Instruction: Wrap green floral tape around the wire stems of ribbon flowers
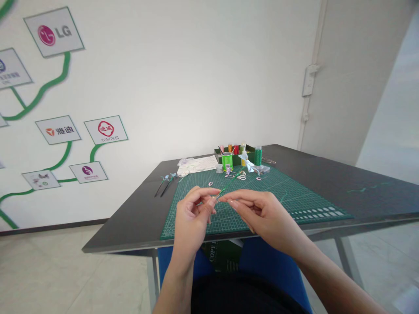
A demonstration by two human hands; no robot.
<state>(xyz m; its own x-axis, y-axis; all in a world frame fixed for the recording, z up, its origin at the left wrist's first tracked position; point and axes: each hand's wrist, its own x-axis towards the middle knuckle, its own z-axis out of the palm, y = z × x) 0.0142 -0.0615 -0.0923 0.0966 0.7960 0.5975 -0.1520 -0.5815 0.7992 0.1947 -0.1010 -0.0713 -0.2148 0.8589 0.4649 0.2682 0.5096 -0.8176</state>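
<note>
Above the front part of the green cutting mat (203, 218), my two hands meet at their fingertips. My left hand (194, 211) is closed in a pinch, thumb against forefinger, on a thin green strand (224, 189) that looks like thread. Its lower end lies between the fingertips, too small to make out clearly. My right hand (262, 213) reaches in from the other side, its fingers pressed together at the same end of the strand. Beyond the hands, small scissors (241, 175) and a small oval piece on a thin stem (210, 183) lie on the mat.
At the back stands a dark green box (251, 153) with thread spools, beside a bright green container (227, 162) and a green spool (258, 156). White cloth (199, 165) lies back left. Two dark-handled tools (167, 185) rest left of the mat. Table edge (131, 247) in front.
</note>
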